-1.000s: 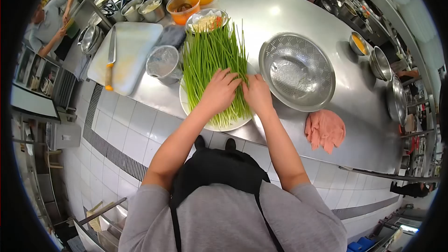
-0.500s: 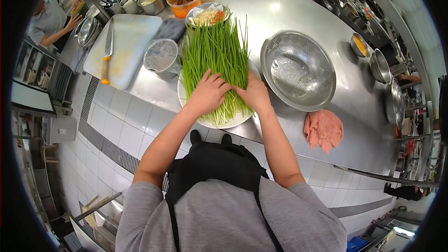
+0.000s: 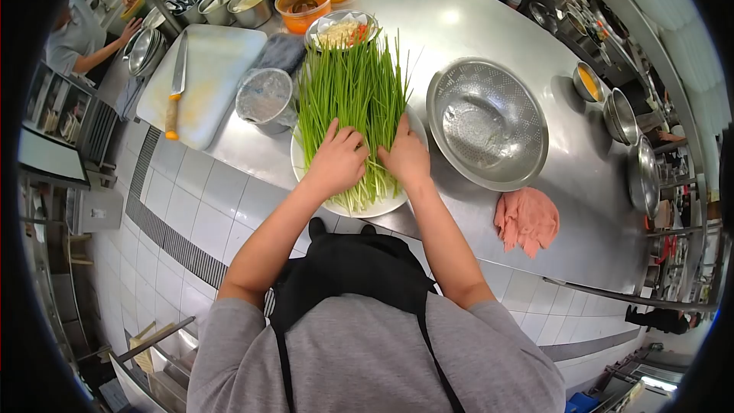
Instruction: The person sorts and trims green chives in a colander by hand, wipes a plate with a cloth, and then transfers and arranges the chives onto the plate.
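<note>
A thick bunch of long green stalks (image 3: pixel 348 84) lies on a round white plate (image 3: pixel 300 159) at the table's near edge, its pale ends toward me. My left hand (image 3: pixel 337 159) rests on the left part of the bunch, fingers spread over the stalks. On the right side, my right hand (image 3: pixel 406 154) touches the stalks with thumb and fingers apart. A narrow gap separates the two hands, with stalks showing between them. The far tips reach a small bowl (image 3: pixel 342 29) of pale and red pieces.
A metal colander (image 3: pixel 488 124) stands right of the plate, with a pink cloth (image 3: pixel 527 220) below it. To the left are a plastic-covered tub (image 3: pixel 264 97) and a white cutting board (image 3: pixel 218 69) bearing a knife (image 3: pixel 177 88). Orange-filled containers (image 3: pixel 303 6) stand behind. Other people are across and at far left.
Both hands have shifted over the stalks: they were close together, and now a gap lies between them. My left hand has moved slightly left, and the stalks beneath have parted a little.
</note>
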`<state>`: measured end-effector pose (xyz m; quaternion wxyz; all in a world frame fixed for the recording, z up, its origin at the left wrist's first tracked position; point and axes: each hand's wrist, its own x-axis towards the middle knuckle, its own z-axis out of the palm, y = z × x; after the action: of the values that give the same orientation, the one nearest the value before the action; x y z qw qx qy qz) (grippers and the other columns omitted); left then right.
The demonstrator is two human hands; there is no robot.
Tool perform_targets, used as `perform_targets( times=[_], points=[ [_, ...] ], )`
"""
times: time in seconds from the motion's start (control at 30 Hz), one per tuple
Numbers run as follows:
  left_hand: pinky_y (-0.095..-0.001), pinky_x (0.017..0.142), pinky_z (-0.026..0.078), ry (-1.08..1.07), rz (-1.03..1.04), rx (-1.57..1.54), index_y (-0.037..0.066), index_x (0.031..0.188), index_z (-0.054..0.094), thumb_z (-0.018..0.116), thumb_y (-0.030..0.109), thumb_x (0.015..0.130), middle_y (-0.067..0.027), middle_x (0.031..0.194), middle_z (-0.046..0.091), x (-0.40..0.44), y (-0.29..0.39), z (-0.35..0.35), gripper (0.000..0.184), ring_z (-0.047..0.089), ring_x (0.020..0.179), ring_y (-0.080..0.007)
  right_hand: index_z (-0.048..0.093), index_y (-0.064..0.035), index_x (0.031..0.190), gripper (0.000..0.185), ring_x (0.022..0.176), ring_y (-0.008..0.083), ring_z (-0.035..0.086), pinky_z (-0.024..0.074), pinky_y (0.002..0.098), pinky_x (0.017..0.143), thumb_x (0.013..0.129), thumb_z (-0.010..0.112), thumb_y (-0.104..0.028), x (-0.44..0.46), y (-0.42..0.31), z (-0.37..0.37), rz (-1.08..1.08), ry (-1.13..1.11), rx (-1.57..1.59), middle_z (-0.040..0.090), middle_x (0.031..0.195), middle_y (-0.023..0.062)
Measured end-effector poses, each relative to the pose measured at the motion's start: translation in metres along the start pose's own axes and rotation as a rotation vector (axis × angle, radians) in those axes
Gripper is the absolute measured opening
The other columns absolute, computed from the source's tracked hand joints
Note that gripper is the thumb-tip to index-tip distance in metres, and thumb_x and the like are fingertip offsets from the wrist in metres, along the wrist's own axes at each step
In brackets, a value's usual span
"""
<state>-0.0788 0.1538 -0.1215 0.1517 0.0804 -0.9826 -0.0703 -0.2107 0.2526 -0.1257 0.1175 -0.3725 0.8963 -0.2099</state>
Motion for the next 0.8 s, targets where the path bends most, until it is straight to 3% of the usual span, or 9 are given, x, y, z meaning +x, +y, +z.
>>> perform_targets(
  times=[0.13, 0.2, 0.37, 0.43, 0.5, 0.53, 0.6, 0.7, 0.8],
  points=[
    [-0.0538, 0.105, 0.027, 0.024, -0.027, -0.003, 0.008, 0.085, 0.064, 0.059, 0.012, 0.070, -0.0089, 0.095, 0.054, -0.007, -0.005, -0.004, 0.016, 0.047, 0.109, -0.0282, 0.024, 0.0044, 0.135, 0.083, 0.096, 0.0423, 0.058, 0.0486, 0.0436, 0.081, 0.070, 0.067, -0.024, 0.004, 0.012, -0.009, -0.050, -0.064, 0.085, 0.058, 0.102, 0.0314],
    [-0.0540, 0.105, 0.026, 0.009, -0.035, 0.007, 0.008, 0.089, 0.064, 0.059, 0.010, 0.070, -0.0089, 0.095, 0.053, -0.012, -0.003, -0.007, 0.020, 0.047, 0.109, -0.0284, 0.029, 0.0034, 0.132, 0.074, 0.096, 0.0422, 0.058, 0.0475, 0.0437, 0.083, 0.070, 0.062, -0.019, 0.001, 0.017, -0.024, -0.008, -0.222, 0.217, 0.058, 0.101, 0.0309],
    [-0.0547, 0.108, 0.020, 0.104, 0.004, 0.024, 0.009, 0.098, 0.063, 0.057, 0.009, 0.070, -0.0080, 0.109, 0.055, -0.004, 0.006, -0.003, 0.028, 0.041, 0.121, -0.0301, 0.038, 0.0014, 0.127, 0.063, 0.093, 0.0446, 0.058, 0.0457, 0.0442, 0.086, 0.072, 0.060, -0.020, -0.002, 0.022, -0.035, -0.046, -0.172, 0.316, 0.060, 0.099, 0.0296],
    [-0.0550, 0.108, 0.018, 0.160, 0.064, 0.070, 0.009, 0.100, 0.063, 0.056, 0.008, 0.070, -0.0078, 0.115, 0.055, 0.001, 0.009, 0.001, 0.031, 0.038, 0.125, -0.0308, 0.039, 0.0060, 0.127, 0.067, 0.091, 0.0389, 0.062, 0.0484, 0.0390, 0.080, 0.072, 0.064, -0.024, -0.007, 0.022, -0.041, -0.004, -0.168, 0.261, 0.061, 0.096, 0.0305],
    [-0.0568, 0.109, 0.013, -0.074, 0.130, 0.071, 0.008, 0.102, 0.063, 0.054, 0.009, 0.071, -0.0082, 0.120, 0.055, 0.006, 0.007, 0.008, 0.032, 0.033, 0.130, -0.0319, 0.039, 0.0053, 0.127, 0.068, 0.089, 0.0391, 0.062, 0.0489, 0.0393, 0.079, 0.073, 0.065, -0.025, -0.008, 0.025, -0.034, -0.002, -0.158, 0.243, 0.061, 0.094, 0.0297],
    [-0.0568, 0.109, 0.013, -0.072, 0.131, 0.068, 0.008, 0.102, 0.063, 0.054, 0.009, 0.071, -0.0082, 0.120, 0.055, 0.009, 0.007, 0.011, 0.032, 0.033, 0.130, -0.0319, 0.039, 0.0046, 0.128, 0.068, 0.087, 0.0393, 0.062, 0.0494, 0.0396, 0.078, 0.073, 0.066, -0.025, -0.008, 0.027, -0.032, -0.003, -0.142, 0.224, 0.062, 0.092, 0.0289],
    [-0.0584, 0.109, 0.011, -0.255, 0.145, 0.138, 0.007, 0.104, 0.063, 0.053, 0.012, 0.073, -0.0089, 0.111, 0.059, 0.014, 0.007, 0.009, 0.033, 0.037, 0.127, -0.0321, 0.037, 0.0042, 0.128, 0.069, 0.087, 0.0412, 0.061, 0.0489, 0.0427, 0.078, 0.073, 0.066, -0.024, -0.013, 0.024, -0.027, -0.059, -0.127, 0.181, 0.061, 0.092, 0.0295],
    [-0.0586, 0.109, 0.010, -0.343, 0.153, 0.127, 0.009, 0.103, 0.064, 0.052, 0.013, 0.074, -0.0090, 0.101, 0.061, 0.018, 0.005, 0.003, 0.032, 0.040, 0.124, -0.0322, 0.034, 0.0039, 0.129, 0.068, 0.085, 0.0442, 0.060, 0.0486, 0.0474, 0.078, 0.073, 0.065, -0.020, -0.015, 0.026, -0.019, -0.140, -0.072, 0.116, 0.061, 0.090, 0.0294],
    [-0.0576, 0.110, 0.010, -0.283, 0.156, 0.083, 0.012, 0.101, 0.065, 0.052, 0.015, 0.075, -0.0093, 0.101, 0.059, 0.015, 0.002, 0.006, 0.030, 0.041, 0.122, -0.0314, 0.030, 0.0042, 0.129, 0.069, 0.086, 0.0450, 0.060, 0.0492, 0.0477, 0.076, 0.074, 0.064, -0.020, -0.012, 0.026, -0.022, -0.034, -0.125, 0.116, 0.061, 0.090, 0.0292]
  ],
)
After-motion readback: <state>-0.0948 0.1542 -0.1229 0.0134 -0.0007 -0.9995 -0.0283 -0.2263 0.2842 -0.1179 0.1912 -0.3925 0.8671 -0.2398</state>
